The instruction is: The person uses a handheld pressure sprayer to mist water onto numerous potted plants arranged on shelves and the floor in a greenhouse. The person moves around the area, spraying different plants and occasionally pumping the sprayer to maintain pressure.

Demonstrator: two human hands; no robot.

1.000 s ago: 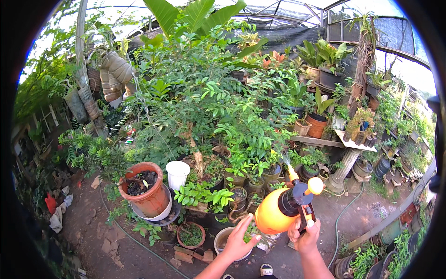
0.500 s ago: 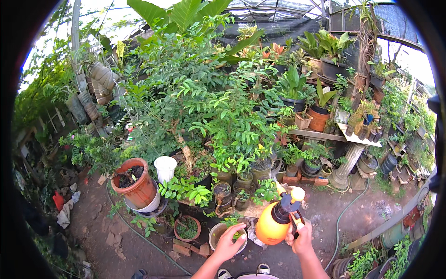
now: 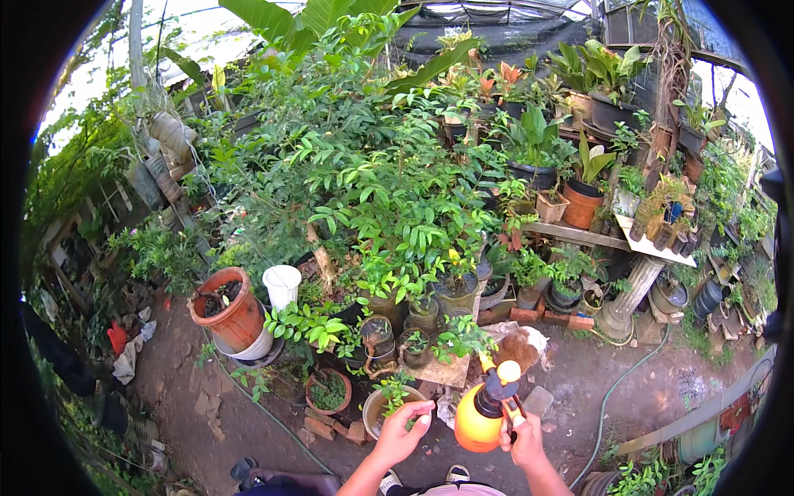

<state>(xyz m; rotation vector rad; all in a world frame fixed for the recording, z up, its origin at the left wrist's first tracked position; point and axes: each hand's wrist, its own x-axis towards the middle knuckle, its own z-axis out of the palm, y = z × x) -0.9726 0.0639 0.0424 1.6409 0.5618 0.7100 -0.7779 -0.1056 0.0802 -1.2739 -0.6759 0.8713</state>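
My right hand (image 3: pixel 524 440) grips the handle of an orange-yellow pump spray bottle (image 3: pixel 476 423), which has a black neck, a pale yellow pump knob and a yellow nozzle. The bottle tilts slightly, and its nozzle points away from me. To the left, my left hand (image 3: pixel 404 433) is raised with nothing in it, its fingers partly bent and the thumb apart. Behind that hand stands a pale round pot (image 3: pixel 375 407) with a small green plant (image 3: pixel 394 392). Just beyond the bottle, leafy sprigs (image 3: pixel 463 337) hang over the table edge.
A low table (image 3: pixel 445 374) bears several potted plants and a bushy tree (image 3: pixel 322 256). Left of it are a terracotta pot (image 3: pixel 240 318) and a white plastic pot (image 3: pixel 282 285). A green hose (image 3: pixel 610 382) runs along the dirt floor, past bricks (image 3: pixel 524 315).
The spray bottle and my right hand have shifted slightly left and down. My left hand's fingers have bent more. The view has turned a little.
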